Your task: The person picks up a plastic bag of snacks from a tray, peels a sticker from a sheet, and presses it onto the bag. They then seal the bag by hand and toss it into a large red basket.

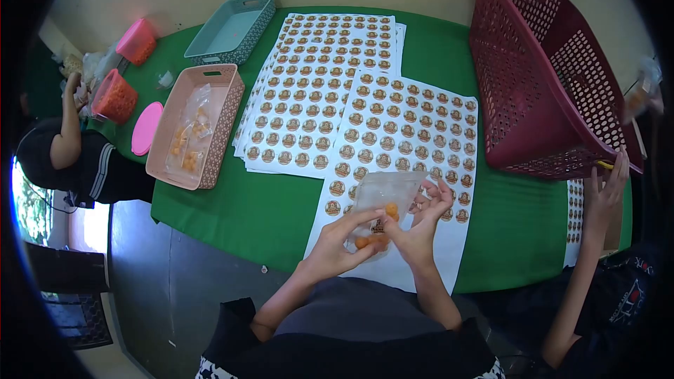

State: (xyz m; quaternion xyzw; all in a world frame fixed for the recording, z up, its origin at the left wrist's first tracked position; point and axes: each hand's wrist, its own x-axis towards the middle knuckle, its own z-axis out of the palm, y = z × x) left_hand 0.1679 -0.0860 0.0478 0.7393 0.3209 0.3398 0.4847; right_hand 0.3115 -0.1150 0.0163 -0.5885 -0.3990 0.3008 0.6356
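Observation:
A clear plastic pouch [379, 189] with several round orange pieces inside is tilted in front of me, above a sheet of round stickers [414, 119]. My left hand [338, 242] grips the pouch's lower left side between thumb and fingers. With its thumb, my right hand [421, 228] presses on the front of the pouch, beside a small dark label [378, 226]. The other right fingers are raised and spread near the pouch's right edge. Part of the label is covered by the thumb.
Stacked sticker sheets [302, 91] lie on the green table [232, 221]. A pink basket [235, 109] with filled pouches, a teal basket [242, 42] and orange-filled tubs [114, 98] are left. Right, a co-worker's hand [607, 189] touches a maroon basket [512, 84]. Another person is left.

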